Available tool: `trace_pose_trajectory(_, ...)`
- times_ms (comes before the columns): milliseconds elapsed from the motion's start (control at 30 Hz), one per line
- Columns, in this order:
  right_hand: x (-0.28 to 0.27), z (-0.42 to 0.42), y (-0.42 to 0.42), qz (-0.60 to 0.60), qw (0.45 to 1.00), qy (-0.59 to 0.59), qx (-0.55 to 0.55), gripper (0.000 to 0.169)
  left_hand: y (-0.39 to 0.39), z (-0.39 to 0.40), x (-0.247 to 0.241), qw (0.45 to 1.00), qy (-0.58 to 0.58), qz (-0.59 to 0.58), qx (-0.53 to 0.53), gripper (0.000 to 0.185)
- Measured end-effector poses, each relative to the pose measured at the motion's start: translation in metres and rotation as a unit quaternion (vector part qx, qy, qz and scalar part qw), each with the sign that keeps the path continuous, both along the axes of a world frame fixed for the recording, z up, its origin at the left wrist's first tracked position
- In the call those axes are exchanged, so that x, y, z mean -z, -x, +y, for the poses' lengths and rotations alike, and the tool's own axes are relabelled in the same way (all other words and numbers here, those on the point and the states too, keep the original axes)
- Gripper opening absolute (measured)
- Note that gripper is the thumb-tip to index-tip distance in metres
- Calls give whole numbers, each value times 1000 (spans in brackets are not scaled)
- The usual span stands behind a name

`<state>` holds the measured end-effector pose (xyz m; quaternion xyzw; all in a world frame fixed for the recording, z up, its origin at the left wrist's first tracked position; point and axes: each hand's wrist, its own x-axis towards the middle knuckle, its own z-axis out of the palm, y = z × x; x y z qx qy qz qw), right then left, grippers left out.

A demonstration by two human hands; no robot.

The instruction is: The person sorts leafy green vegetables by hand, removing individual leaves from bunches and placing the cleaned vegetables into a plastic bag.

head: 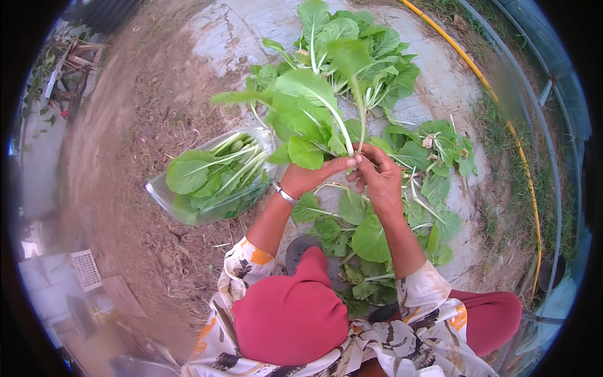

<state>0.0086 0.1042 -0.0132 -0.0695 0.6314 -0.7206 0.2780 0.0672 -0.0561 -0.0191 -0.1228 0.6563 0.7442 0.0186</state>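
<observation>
My left hand [313,176], with a silver bracelet at the wrist, holds a leafy green plant [301,115] with pale stems by its base. My right hand [380,176] meets it thumb to thumb, its fingers pinching a single leaf stalk [361,113] whose blade is blurred by motion. Beyond both hands lies a large heap of leafy greens [395,70]. Left of my left hand, a clear plastic bag [158,188] lies on its side with leafy greens [221,169] inside, their stems towards the bag's far right end.
Loose leaves [372,238] lie scattered beneath my forearms and by my shoe [299,249]. More leaves, some browned [431,141], lie to the right on the pale ground sheet [226,42]. A yellow hose [518,141] curves along the grass. A wooden frame [87,54] stands far left.
</observation>
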Motion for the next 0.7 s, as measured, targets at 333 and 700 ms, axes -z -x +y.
trace_pose_trajectory(333,11,-5,2,-34,999,-12,24,29,6,10,-9,995,-31,-52,-84,31)
trace_pose_trajectory(700,10,4,29,-116,987,70,88,30,-3,5,18,991,135,6,22,36)
